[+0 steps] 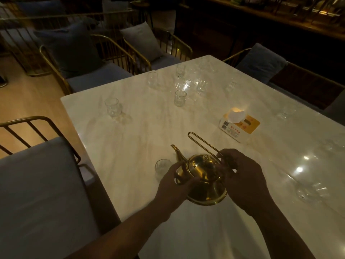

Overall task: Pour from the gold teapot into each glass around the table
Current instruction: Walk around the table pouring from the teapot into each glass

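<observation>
The gold teapot (202, 176) is near the front of the white marble table (141, 131), its spout pointing up and left. My left hand (174, 181) cups the pot's left side. My right hand (242, 176) grips the base of its long wire handle. A clear glass (162, 168) stands just left of the spout, partly hidden by my left hand. Other glasses stand further off: one at the left (112, 107), one in the middle (180, 98), several more near the far end (201, 86).
A tissue box (239, 125) lies right of centre. More glasses stand dimly along the right edge (311, 191). Gold-framed chairs with grey cushions (37, 184) surround the table. A dark counter (280, 19) runs along the back right.
</observation>
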{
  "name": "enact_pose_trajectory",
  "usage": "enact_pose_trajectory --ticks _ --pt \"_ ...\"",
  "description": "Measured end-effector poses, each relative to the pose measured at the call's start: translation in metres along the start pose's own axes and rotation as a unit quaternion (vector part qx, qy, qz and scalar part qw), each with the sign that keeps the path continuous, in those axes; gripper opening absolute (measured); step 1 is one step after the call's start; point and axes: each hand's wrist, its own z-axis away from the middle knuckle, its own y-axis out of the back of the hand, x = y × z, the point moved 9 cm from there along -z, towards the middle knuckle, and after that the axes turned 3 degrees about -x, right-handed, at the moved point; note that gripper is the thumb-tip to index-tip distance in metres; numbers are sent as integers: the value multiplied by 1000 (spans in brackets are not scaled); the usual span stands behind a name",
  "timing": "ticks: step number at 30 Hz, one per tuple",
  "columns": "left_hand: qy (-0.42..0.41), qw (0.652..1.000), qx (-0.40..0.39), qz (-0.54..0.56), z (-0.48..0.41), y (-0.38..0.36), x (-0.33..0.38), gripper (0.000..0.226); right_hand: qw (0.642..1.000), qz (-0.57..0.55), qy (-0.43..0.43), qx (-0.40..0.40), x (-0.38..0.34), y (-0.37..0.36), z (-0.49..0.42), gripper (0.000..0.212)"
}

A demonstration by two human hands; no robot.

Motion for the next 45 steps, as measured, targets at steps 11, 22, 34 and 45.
enact_pose_trajectory --ticks 11,22,34,45 --pt "-26 999 -19 27 -94 65 45 51 999 10 25 37 -64 -25 -96 27" --pt "-4 999 -44 6 -209 204 62 54 998 -18 -13 57 -129 -139 -208 27" --pt "42 999 25 14 -241 301 57 54 1000 16 25 -7 -196 -226 -269 24" --pt "125 989 19 74 -251 338 42 35 994 77 60 -42 -232 -271 -302 34"
